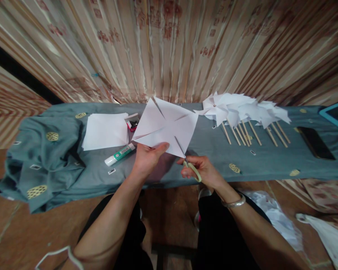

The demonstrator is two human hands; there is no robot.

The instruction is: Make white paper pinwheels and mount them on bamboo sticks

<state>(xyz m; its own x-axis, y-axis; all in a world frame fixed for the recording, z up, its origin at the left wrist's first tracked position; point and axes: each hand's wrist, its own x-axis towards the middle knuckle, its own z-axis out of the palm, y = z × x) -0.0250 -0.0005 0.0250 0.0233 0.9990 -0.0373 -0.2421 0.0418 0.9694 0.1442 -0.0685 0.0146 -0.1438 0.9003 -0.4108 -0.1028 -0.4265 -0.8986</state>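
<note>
My left hand (pixel 150 156) pinches the near edge of a square white paper sheet (pixel 169 123), its thumb on top. Slits run from the sheet's corners toward its middle. My right hand (pixel 201 168) has its fingers in the pale green handles of a pair of scissors (pixel 192 168). Their blades lie at the sheet's near right corner, pointing toward the centre. To the left of the sheet is a stack of white paper (pixel 105 131). Between them sits a small red and white box (pixel 132 122) of dark metal bits. A green and white glue stick (pixel 119 154) lies nearby.
Several paper pinwheels (pixel 239 108) on wooden sticks lie in a row at the right. Beyond them are a black phone (pixel 315 142) and a blue-framed device (pixel 336 114). Bunched grey-green cloth (pixel 47 150) covers the table's left end. A curtain (pixel 163 48) hangs behind.
</note>
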